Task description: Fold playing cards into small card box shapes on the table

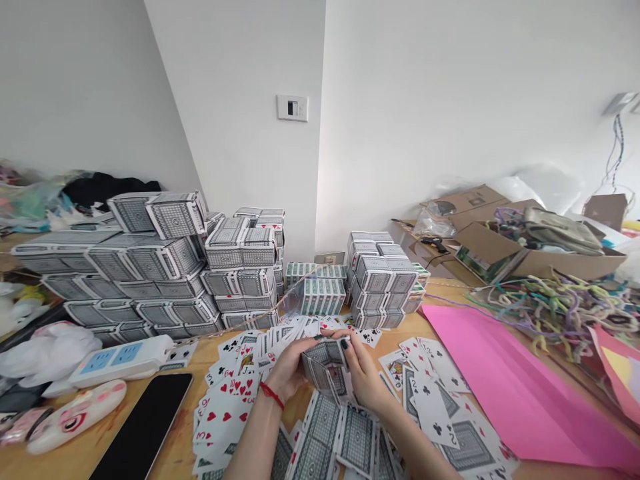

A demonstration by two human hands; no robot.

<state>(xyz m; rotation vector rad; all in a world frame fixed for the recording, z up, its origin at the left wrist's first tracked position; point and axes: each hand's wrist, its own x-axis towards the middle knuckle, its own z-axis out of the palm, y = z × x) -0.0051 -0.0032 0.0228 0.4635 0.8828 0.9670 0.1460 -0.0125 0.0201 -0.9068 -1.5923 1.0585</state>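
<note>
Between my two hands is a box of folded playing cards (pixel 323 370), its grey patterned backs outward and its inside partly showing. My left hand (pixel 289 368), with a red string bracelet at the wrist, grips the box's left side. On the right side and top edge, the fingers of my right hand (pixel 364 373) close around it. Just below the hands lie joined cards (pixel 315 433), patterned backs up. Loose face-up playing cards (pixel 225 417) spread to the left, and more loose cards (pixel 433 407) lie to the right.
Stacked card blocks (pixel 160 257) rise at the back left, with another stack (pixel 383 280) right of centre. Green card packs (pixel 324 297) stand between. A black phone (pixel 145 427) and power strip (pixel 123 360) lie left. Pink paper (pixel 515 387) and tangled yarn (pixel 550 313) are right.
</note>
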